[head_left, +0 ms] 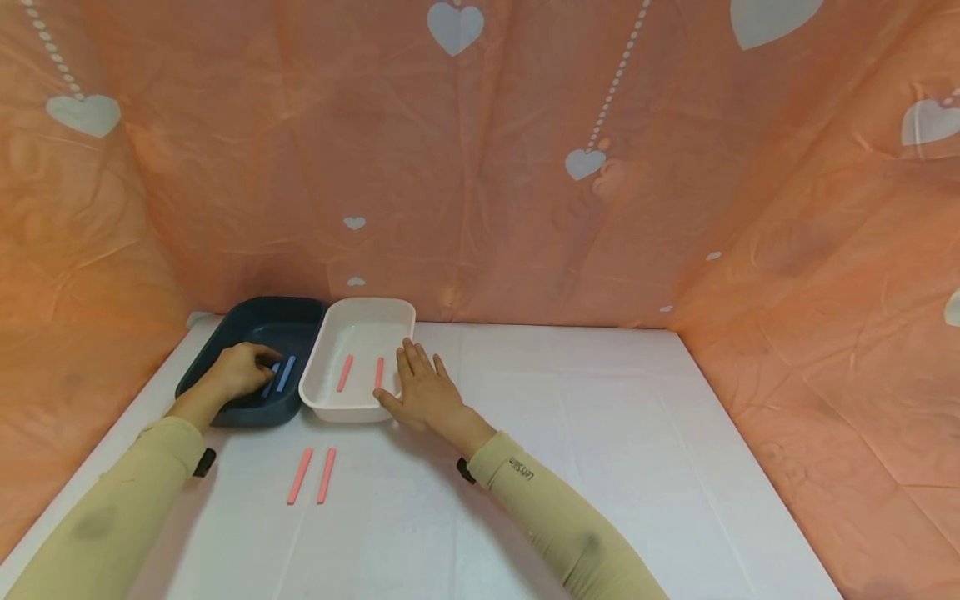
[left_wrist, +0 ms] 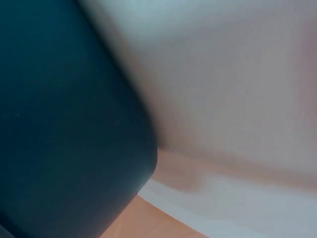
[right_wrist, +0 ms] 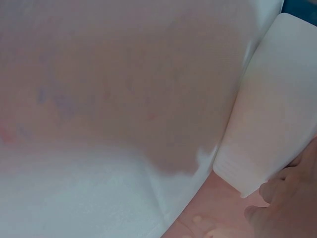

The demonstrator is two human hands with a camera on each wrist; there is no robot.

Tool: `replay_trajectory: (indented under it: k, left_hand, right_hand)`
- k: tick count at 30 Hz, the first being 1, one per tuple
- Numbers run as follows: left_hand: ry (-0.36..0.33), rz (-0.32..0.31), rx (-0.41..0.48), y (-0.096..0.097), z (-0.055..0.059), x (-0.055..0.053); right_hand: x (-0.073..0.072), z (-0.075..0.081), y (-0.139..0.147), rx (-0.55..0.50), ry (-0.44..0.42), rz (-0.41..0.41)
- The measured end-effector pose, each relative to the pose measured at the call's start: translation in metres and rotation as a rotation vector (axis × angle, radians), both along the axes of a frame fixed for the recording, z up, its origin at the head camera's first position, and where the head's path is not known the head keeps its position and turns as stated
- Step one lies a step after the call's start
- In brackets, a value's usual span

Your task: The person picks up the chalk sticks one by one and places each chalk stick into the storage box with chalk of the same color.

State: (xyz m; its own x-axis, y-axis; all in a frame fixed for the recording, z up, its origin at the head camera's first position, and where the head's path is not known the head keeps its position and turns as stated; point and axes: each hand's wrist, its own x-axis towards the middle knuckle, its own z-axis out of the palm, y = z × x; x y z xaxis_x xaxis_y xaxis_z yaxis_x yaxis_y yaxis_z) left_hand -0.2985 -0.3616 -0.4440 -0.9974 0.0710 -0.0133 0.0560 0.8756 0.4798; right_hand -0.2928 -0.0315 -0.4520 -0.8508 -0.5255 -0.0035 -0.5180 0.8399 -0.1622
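Observation:
My left hand (head_left: 238, 372) reaches into the dark blue tray (head_left: 197, 354), its thumb and fingertips pinching the top end of a blue chalk stick (head_left: 267, 388). A second blue chalk stick (head_left: 286, 373) lies close beside it in that tray. My right hand (head_left: 429, 395) rests with straight, spread fingers on the right rim of the white tray (head_left: 358, 412). Inside the white tray are two pink chalk sticks (head_left: 345, 372), one partly behind the right thumb. In the right wrist view, fingers (right_wrist: 292, 191) show at the white tray's side.
Two more pink chalk sticks (head_left: 300, 476) lie side by side on the white tabletop (head_left: 570, 467), in front of the trays. The trays stand edge to edge at the back left. An orange curtain (head_left: 480, 208) with white hearts encloses the back and sides.

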Motion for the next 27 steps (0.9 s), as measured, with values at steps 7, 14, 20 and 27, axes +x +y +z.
replay_trajectory:
  k: [7,14,20,27]
  left_hand:
    - [0.015,0.009,0.003,-0.001,-0.002,0.000]
    - [0.085,0.003,-0.011,0.003,0.003,0.006]
    - [0.114,-0.003,0.003,0.009,0.011,0.017]
    - [0.161,-0.031,0.018,0.016,0.021,0.030]
  right_hand:
    - [0.000,-0.001,-0.001,0.005,-0.008,-0.001]
    - [0.000,0.000,-0.001,0.023,-0.014,-0.008]
    - [0.001,0.001,0.000,0.017,-0.009,-0.001]
    - [0.002,0.001,0.002,0.004,-0.005,0.004]
